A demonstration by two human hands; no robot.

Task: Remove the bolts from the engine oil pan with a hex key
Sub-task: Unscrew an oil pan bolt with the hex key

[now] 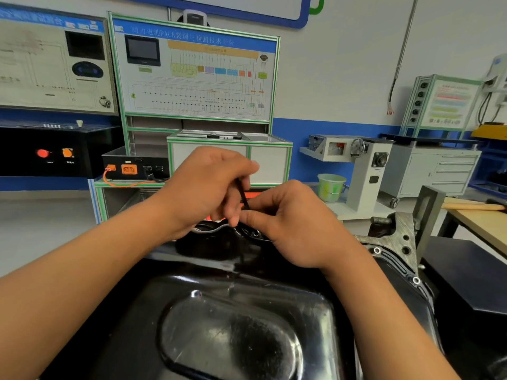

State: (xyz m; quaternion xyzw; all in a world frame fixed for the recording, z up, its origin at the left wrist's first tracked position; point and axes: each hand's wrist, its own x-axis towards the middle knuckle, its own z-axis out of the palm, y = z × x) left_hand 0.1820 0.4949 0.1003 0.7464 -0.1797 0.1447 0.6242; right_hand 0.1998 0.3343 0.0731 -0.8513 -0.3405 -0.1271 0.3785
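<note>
Head view, left to right. At far left, a black box with orange connectors (134, 167) sits on a green-framed stand below a green-framed white wiring display board (194, 72).

Left of centre, the left hand (208, 187) is raised above the far edge of the glossy black pressed-steel engine oil pan (233, 325). Its fingers are curled round the upper part of a thin black hex key (242, 194), which stands nearly upright.

Just right of it, the right hand (296, 229) rests low against the far flange of the pan. Its thumb and forefinger pinch the lower part of the key. The key's tip and whatever it sits in are hidden behind the fingers, so engagement cannot be confirmed.

The pan fills the lower middle of the frame, sump face up, between both forearms.

On the pan's right flange, two silver bolt heads (377, 250) are seated, well apart from the hands. The flange lies on a rough grey metal engine block (397, 234).

Behind, a pale green plastic bucket (330, 186) stands on the floor. At far right is a light wooden bench top (480, 223).
</note>
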